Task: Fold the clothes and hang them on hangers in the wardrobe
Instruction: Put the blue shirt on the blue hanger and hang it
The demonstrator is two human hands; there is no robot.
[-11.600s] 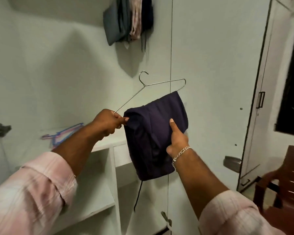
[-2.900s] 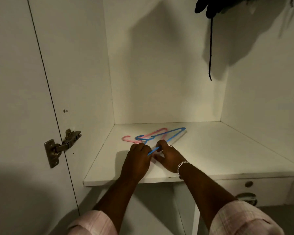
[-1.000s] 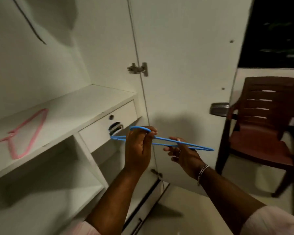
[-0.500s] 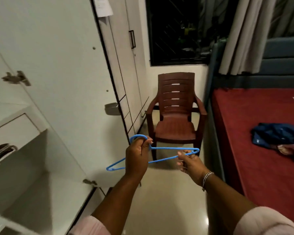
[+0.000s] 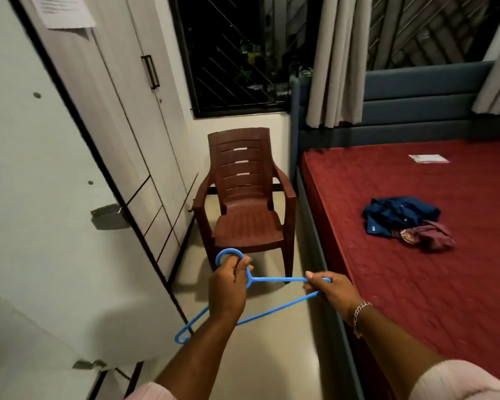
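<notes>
Head view: left hand (image 5: 228, 287) grips the blue hanger (image 5: 274, 280) by its hook, right hand (image 5: 331, 290) pinches one end; it is probably light, thin, bendy plastic.

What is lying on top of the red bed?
On the red bed lie a crumpled blue garment, a maroon garment touching it, and a white paper farther back. What the clothes cover cannot be seen.
</notes>
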